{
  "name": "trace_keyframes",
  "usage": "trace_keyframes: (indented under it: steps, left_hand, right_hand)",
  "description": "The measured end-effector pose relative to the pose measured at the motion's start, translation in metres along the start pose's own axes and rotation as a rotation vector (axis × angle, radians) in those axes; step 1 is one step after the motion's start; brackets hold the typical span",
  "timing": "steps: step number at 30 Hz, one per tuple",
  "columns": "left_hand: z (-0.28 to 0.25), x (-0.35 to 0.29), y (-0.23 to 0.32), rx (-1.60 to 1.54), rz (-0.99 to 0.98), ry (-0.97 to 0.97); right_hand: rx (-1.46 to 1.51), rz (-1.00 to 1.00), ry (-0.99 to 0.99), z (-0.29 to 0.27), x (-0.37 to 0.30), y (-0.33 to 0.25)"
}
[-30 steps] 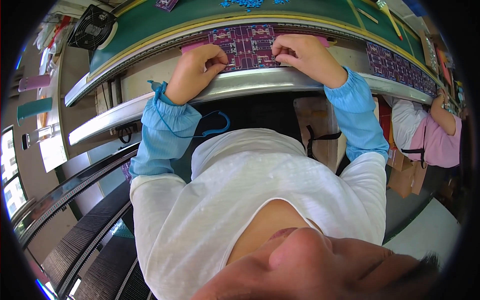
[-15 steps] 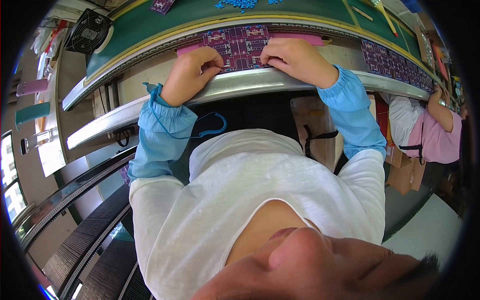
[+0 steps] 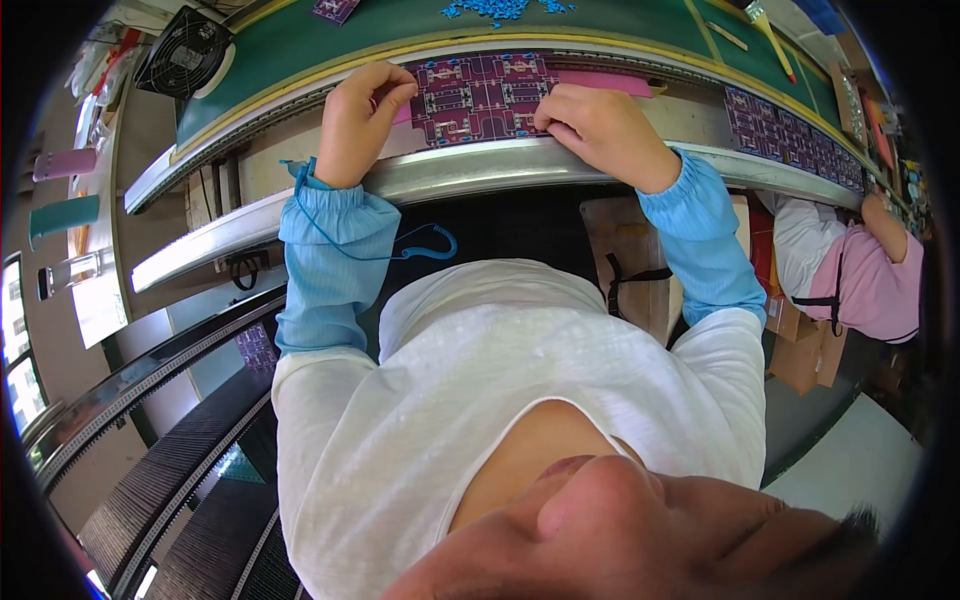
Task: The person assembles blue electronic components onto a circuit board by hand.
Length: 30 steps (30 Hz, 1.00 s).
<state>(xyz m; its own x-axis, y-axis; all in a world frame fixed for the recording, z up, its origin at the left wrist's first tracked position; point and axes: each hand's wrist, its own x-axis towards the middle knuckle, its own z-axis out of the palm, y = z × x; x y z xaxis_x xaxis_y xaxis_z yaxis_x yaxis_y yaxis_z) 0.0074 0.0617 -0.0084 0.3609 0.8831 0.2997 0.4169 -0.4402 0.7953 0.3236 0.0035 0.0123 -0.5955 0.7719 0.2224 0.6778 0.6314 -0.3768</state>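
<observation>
A purple printed circuit board panel (image 3: 478, 98) lies across the rails in front of me, with small blue parts along its upper and lower edges. Beside its upper left edge is my left hand (image 3: 362, 112), thumb and forefinger pinched together; anything between them is hidden. My right hand (image 3: 605, 132) rests at the panel's lower right edge with curled fingers, and I cannot make out what they hold. A pink strip (image 3: 605, 80) shows behind the panel. From my left wrist hangs a coiled blue cord (image 3: 432, 245).
A metal rail (image 3: 480, 168) runs along the near side. Beyond lies a green work surface (image 3: 390, 25) with a pile of blue parts (image 3: 500, 10), a brush (image 3: 770, 40) and a black fan (image 3: 185, 55). More circuit boards (image 3: 790, 135) and a person in pink (image 3: 865, 270) are at right.
My left hand has moved up and left, from the panel's lower left edge to its upper left. My right hand has shifted slightly right and down, and the panel slightly right.
</observation>
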Motion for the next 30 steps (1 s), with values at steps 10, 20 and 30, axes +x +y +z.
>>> trace_keyframes:
  steps: [10, 20, 30]
  left_hand:
    - [0.006, -0.005, 0.001, 0.147, 0.071, -0.006]
    - [0.003, -0.004, 0.0, 0.158, 0.13, 0.083]
    - [0.005, -0.011, 0.001, 0.176, 0.062, -0.015]
  right_hand:
    - [0.003, -0.008, 0.025, 0.002, -0.004, -0.002]
    - [-0.095, -0.234, 0.183, 0.047, 0.048, -0.066]
    - [-0.195, -0.037, 0.258, 0.052, 0.002, -0.043]
